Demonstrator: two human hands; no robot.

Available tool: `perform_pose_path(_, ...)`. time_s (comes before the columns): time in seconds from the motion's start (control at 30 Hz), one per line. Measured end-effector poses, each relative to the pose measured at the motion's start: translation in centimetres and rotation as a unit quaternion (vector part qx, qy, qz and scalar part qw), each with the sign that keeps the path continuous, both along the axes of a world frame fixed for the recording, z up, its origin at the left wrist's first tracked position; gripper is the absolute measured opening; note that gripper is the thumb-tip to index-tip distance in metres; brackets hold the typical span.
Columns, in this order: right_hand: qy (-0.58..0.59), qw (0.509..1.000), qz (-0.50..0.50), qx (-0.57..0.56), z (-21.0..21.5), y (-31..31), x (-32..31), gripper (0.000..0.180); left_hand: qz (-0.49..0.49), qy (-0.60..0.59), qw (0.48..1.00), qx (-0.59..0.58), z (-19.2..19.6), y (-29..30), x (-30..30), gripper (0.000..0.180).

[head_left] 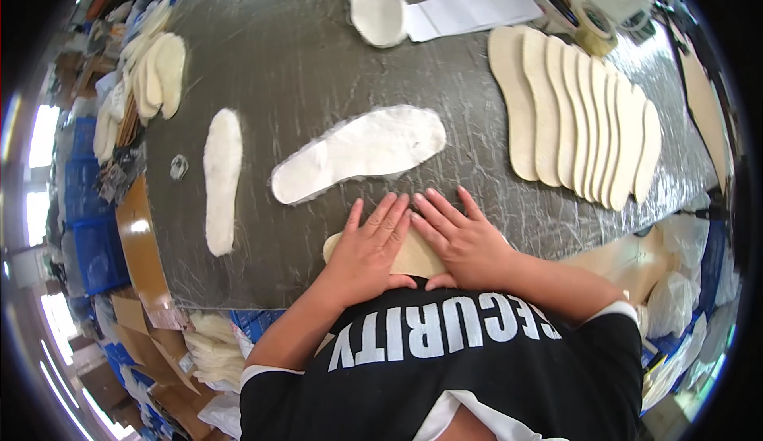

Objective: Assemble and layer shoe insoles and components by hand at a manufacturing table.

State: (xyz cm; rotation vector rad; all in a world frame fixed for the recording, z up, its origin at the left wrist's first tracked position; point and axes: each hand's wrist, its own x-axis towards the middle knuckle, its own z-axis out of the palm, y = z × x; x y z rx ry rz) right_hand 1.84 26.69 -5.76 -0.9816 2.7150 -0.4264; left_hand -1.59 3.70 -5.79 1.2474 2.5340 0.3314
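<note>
Both hands lie flat, not closed around anything: left hand [370, 248] and right hand [459, 242] sit side by side with their fingers a bit spread. Their pointer fingers come very close, but it is hard to tell if they touch. Under them is a cream insole [417, 252], on the table [278, 83] just on the person's side of the big fluffy white insole [366, 151]. Each hand hides part of the cream one, so its whole shape can't be seen.

The step looks like pressing or smoothing the cream insole. Another push would likely need flat palms and the same soft push on both sides, so the piece doesn't slide or crease. If it must be picked up, fingers would have to get under its edge first.

Left of the big fluffy insole lies a thin white insole [222, 182], well apart from the hands. To its right, a row of cream insoles [584, 123] overlaps like fallen cards. Past its far side, another pale insole [380, 15] lies by some white paper [477, 7].
</note>
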Motion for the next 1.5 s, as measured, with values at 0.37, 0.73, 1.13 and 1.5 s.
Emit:
perform_pose_path(0.37, 0.066, 0.89, -0.165, -0.419, -2.5, 4.4, 1.0, 0.052, 0.047, 0.053, 0.981, 0.179, -0.2, -2.1, 1.1, 0.078)
perform_pose_path(0.73, 0.063, 0.917, -0.256, -0.301, -3.4, 4.1, 1.8, 0.034, 0.531, 0.293, 0.781, 0.147, 6.6, -22.4, -4.4, 0.046)
perform_pose_path(1.13, 0.086, 0.938, -0.232, -0.243, -3.4, 3.7, 1.1, 0.032, 0.514, 0.316, 0.797, 0.005, 0.8, -33.3, -10.4, 0.026)
perform_pose_path(1.5, 0.099, 0.941, -0.244, -0.213, -3.2, 3.0, 1.1, 0.028, 0.556, 0.194, 0.808, 0.005, 0.5, -25.7, -25.8, 0.012)
